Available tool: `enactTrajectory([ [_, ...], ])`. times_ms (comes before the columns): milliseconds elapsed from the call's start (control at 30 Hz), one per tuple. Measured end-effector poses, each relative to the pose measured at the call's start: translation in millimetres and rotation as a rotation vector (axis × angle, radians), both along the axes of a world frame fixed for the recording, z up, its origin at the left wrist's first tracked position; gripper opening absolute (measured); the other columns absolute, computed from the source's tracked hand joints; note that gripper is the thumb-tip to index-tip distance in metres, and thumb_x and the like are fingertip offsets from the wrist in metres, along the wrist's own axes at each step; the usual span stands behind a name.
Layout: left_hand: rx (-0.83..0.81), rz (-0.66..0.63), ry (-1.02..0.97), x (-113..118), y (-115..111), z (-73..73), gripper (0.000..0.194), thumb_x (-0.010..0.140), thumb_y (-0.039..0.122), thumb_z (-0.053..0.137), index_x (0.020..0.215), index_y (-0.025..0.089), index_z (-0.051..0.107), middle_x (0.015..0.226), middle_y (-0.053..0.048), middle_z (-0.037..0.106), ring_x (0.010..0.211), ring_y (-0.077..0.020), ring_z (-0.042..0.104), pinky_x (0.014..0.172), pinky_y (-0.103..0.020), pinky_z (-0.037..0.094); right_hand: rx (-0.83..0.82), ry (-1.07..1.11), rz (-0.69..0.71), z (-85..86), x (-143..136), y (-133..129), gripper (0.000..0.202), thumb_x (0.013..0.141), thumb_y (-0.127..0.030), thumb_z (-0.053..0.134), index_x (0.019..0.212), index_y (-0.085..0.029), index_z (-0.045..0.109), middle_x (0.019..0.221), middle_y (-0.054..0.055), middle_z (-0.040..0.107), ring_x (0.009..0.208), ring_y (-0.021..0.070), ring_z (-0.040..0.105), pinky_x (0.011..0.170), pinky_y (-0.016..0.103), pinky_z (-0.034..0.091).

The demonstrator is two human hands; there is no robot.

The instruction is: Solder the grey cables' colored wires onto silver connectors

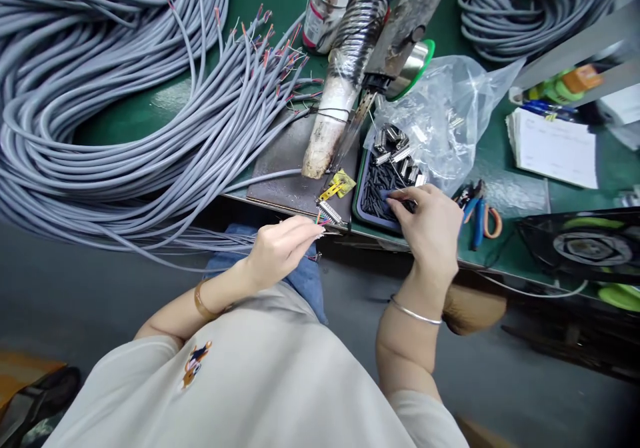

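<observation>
My left hand [285, 248] is at the table's front edge, its fingers pinched on thin coloured wires [321, 219]. These run to a metal multi-pin connector [331, 212], which sits at the edge of a dark board beside a yellow clip-like piece [340, 185]. Over a dark plastic tray [356, 203] is my right hand [430, 225], thumb and forefinger brought together among short black tube pieces [373, 191]. What those fingertips hold, if anything, is too small to make out. More metal connectors [393, 143] fill the far part of the tray.
Grey cables [150, 148] with stripped ends cover the left side. A soldering iron [367, 101] and a taped flexible hose [325, 125] reach down over the board [280, 161]. Right of the tray are a plastic bag [450, 115], pliers [479, 221], paper [555, 145] and a fan [590, 248].
</observation>
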State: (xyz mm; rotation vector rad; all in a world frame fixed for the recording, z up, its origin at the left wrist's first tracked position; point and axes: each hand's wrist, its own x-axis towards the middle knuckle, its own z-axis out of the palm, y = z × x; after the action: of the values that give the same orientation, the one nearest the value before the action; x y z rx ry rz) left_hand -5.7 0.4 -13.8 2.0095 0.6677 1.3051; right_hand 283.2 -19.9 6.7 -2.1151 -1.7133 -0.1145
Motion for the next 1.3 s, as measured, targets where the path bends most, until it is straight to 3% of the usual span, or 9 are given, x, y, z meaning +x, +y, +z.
enactTrajectory([
  [267,-0.446,0.002,0.05,3.0,9.6,6.1,0.008,0.088,0.018,0.067,0.085,0.015,0.074,0.078,-0.003,0.078,0.064,-0.0105,0.068,0.061,-0.018,0.052,-0.07,-0.009,0.084,-11.2,7.2,5.9,0.023,0.095,-0.037,0.058,0.085,-0.021,0.069,0.088,0.007,0.068,0.07,0.0184,0.053,0.065,0.033,0.034],
  [433,-0.576,-0.002,0.001,4.4,9.6,5.1,0.011,0.086,0.022,0.068,0.085,0.014,0.075,0.074,-0.003,0.076,0.058,-0.0091,0.064,0.056,-0.017,0.049,0.118,0.181,-0.095,-0.7,-9.3,1.4,0.014,0.091,-0.033,0.06,0.086,-0.021,0.064,0.081,0.004,0.066,0.061,0.0156,0.051,0.065,0.033,0.04],
  [500,-0.574,0.009,0.003,5.9,9.3,6.2,0.011,0.085,0.023,0.068,0.084,0.014,0.075,0.074,-0.003,0.076,0.055,-0.0079,0.061,0.053,-0.017,0.046,0.273,0.359,-0.165,8.3,-28.0,-5.7,0.015,0.092,-0.035,0.061,0.089,-0.021,0.063,0.081,0.003,0.065,0.057,0.0138,0.051,0.059,0.031,0.04],
  [567,-0.557,0.025,0.022,7.2,9.2,8.2,0.012,0.086,0.023,0.068,0.083,0.014,0.075,0.075,-0.003,0.077,0.052,-0.0067,0.056,0.051,-0.017,0.042,0.36,0.56,-0.105,16.3,-52.2,-15.3,0.016,0.09,-0.036,0.065,0.085,-0.021,0.063,0.079,0.002,0.065,0.058,0.013,0.053,0.054,0.028,0.039],
  [667,-0.522,0.046,0.066,8.1,9.3,11.1,0.012,0.086,0.023,0.068,0.085,0.014,0.076,0.075,-0.002,0.077,0.052,-0.0063,0.052,0.051,-0.018,0.039,0.178,0.749,0.128,19.7,-87.7,-27.1,0.014,0.088,-0.034,0.071,0.084,-0.021,0.069,0.08,0.001,0.067,0.052,0.009,0.045,0.045,0.025,0.032],
  [767,-0.469,0.051,0.095,8.0,9.0,12.5,0.01,0.087,0.02,0.068,0.086,0.015,0.077,0.076,-0.001,0.077,0.052,-0.0064,0.05,0.052,-0.019,0.039,0.128,0.771,0.19,12.7,-109.7,-29.6,0.016,0.094,-0.032,0.066,0.084,-0.02,0.071,0.081,0.001,0.068,0.056,0.0093,0.048,0.049,0.025,0.035],
  [900,-0.414,0.056,0.098,8.1,7.7,11.5,0.009,0.087,0.017,0.069,0.087,0.016,0.077,0.08,-0.002,0.079,0.054,-0.0069,0.053,0.055,-0.02,0.041,0.164,0.761,0.163,4.1,-115.5,-24.7,0.018,0.096,-0.03,0.063,0.083,-0.02,0.069,0.079,0.0,0.066,0.061,0.0103,0.052,0.053,0.025,0.038],
  [1167,-0.374,0.034,0.124,7.3,6.7,8.3,0.008,0.087,0.015,0.068,0.088,0.016,0.076,0.083,-0.003,0.08,0.061,-0.01,0.061,0.058,-0.021,0.045,0.127,0.732,0.21,6.4,-114.1,-22.2,0.016,0.095,-0.027,0.064,0.082,-0.02,0.068,0.077,-0.001,0.066,0.056,0.0095,0.048,0.054,0.026,0.039],
  [1300,-0.351,0.032,0.144,7.2,6.6,8.6,0.008,0.089,0.017,0.066,0.089,0.016,0.074,0.082,-0.003,0.077,0.058,-0.0091,0.056,0.058,-0.022,0.044,0.118,0.671,0.261,6.2,-114.4,-22.2,0.017,0.097,-0.026,0.064,0.08,-0.02,0.067,0.073,-0.002,0.065,0.058,0.01,0.051,0.055,0.025,0.04],
])
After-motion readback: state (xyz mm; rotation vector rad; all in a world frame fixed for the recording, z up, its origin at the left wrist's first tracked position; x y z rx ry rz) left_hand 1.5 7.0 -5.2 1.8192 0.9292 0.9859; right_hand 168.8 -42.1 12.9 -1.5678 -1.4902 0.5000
